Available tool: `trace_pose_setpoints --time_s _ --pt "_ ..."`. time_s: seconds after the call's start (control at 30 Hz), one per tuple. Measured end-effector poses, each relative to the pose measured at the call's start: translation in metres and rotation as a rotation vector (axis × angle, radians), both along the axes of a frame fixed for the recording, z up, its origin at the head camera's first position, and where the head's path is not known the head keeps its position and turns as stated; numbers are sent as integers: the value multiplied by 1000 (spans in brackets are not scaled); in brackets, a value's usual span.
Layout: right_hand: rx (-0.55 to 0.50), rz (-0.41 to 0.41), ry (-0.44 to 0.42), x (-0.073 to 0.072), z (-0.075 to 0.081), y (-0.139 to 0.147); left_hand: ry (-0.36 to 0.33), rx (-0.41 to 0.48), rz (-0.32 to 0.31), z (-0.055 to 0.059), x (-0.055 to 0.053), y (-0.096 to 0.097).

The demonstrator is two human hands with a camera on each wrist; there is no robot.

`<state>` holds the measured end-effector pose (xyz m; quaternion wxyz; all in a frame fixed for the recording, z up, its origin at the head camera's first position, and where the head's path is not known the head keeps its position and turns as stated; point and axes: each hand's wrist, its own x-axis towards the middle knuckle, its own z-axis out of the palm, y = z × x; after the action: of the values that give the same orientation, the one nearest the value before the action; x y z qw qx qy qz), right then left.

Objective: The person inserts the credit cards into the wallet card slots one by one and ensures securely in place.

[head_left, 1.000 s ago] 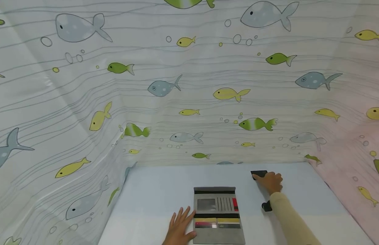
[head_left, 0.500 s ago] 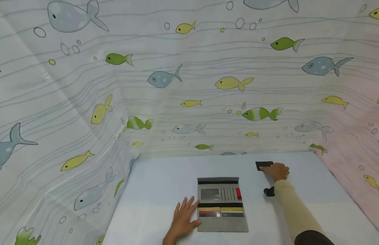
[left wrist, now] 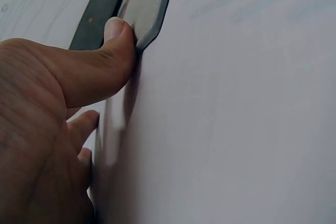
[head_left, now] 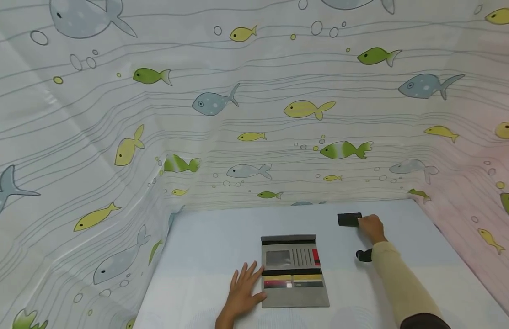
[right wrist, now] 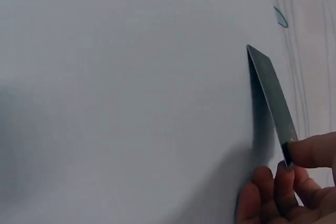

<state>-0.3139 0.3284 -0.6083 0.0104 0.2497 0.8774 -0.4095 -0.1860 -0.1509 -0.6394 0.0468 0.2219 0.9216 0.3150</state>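
An unfolded grey wallet (head_left: pixel 295 298) lies flat on the white table in the head view. Cards show in its slots, and it has a clear window. My left hand (head_left: pixel 243 292) rests at its left side with fingers spread, the thumb touching the wallet's edge. That thumb presses the wallet's corner in the left wrist view. Farther back on the right, my right hand (head_left: pixel 372 228) pinches a thin black card (head_left: pixel 348 220) by its right edge. The right wrist view shows the card (right wrist: pixel 273 95) tilted, one end up between thumb and fingers, the far end at the table surface.
A black wrist camera (head_left: pixel 364 255) sticks out beside the right wrist. Fish-patterned sheets (head_left: pixel 254 155) close off the back and both sides of the white table (head_left: pixel 205 246).
My right hand has shifted from over the black card to its right edge, leaving more of the card visible. The head view has tilted; the left hand stays by the wallet.
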Motion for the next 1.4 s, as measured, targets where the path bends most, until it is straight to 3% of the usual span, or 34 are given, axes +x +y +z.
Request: trace_pose_setpoints --time_s 0.2,0.47,0.63,0.83,0.93,1.1,1.27,1.4 --pt "-256 -59 27 4 7 8 3 -2 6 -4 0 -1" --pt "-355 -64 175 22 27 -8 -31 -3 12 -9 -9 1" --pt "-411 -22 253 45 35 -26 -39 -1 3 -9 -11 4" --pt "-473 77 247 76 25 -55 -67 -14 14 -6 -2 1" --pt "-503 87 241 89 20 -73 -58 -7 9 -3 -1 1" --pt "-508 68 219 101 10 -104 -50 25 -4 -1 0 1" --pt "-458 73 201 100 3 -119 -53 19 3 -3 -2 0" --pt "-371 68 177 98 6 -124 -67 25 3 -2 -3 -1"
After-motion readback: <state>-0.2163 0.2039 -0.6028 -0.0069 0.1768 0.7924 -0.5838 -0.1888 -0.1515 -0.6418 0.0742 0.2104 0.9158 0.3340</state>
